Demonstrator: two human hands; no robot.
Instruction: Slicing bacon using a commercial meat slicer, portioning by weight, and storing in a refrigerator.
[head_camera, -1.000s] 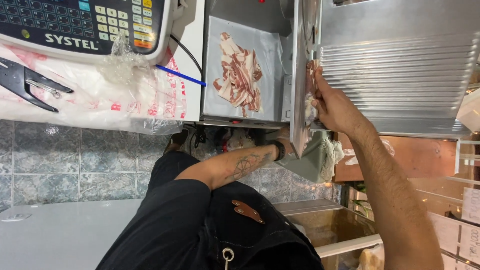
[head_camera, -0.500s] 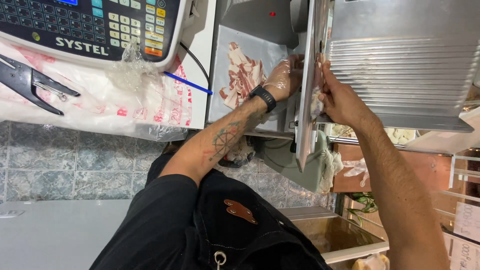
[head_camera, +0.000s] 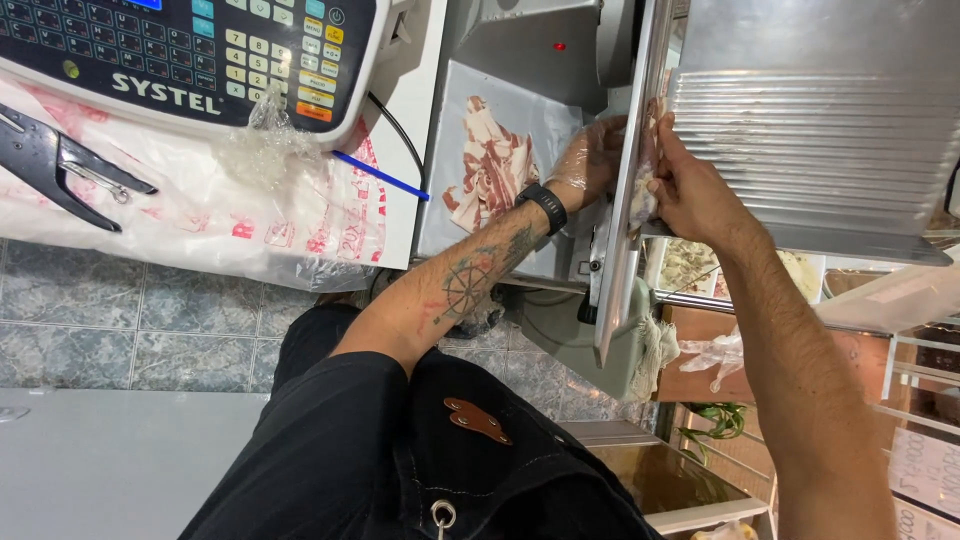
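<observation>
— Where do we have our hands?

— Our left hand (head_camera: 590, 160), in a thin clear plastic glove with a black watch at the wrist, sits open, fingers loosely curled, just beside the receiving side of the steel slicer blade (head_camera: 628, 190). Our bare right hand (head_camera: 690, 195) is on the far side of that blade, gripping the pale chunk of cured meat (head_camera: 640, 205) against it.

— And the sliced meat?

— The pile of thin red-and-white slices (head_camera: 490, 165) lies on the grey sheet of paper (head_camera: 530, 110) on the slicer's tray, just left of our gloved hand; its long axis runs along the blade. The left hand is plainly nearer.

— Anything between?

— Nothing. The dark keypad scale (head_camera: 190, 50), blue pen (head_camera: 380, 175), printed plastic bags (head_camera: 200, 220) and black stapler (head_camera: 60, 165) lie well apart, past the tray's left edge.
</observation>
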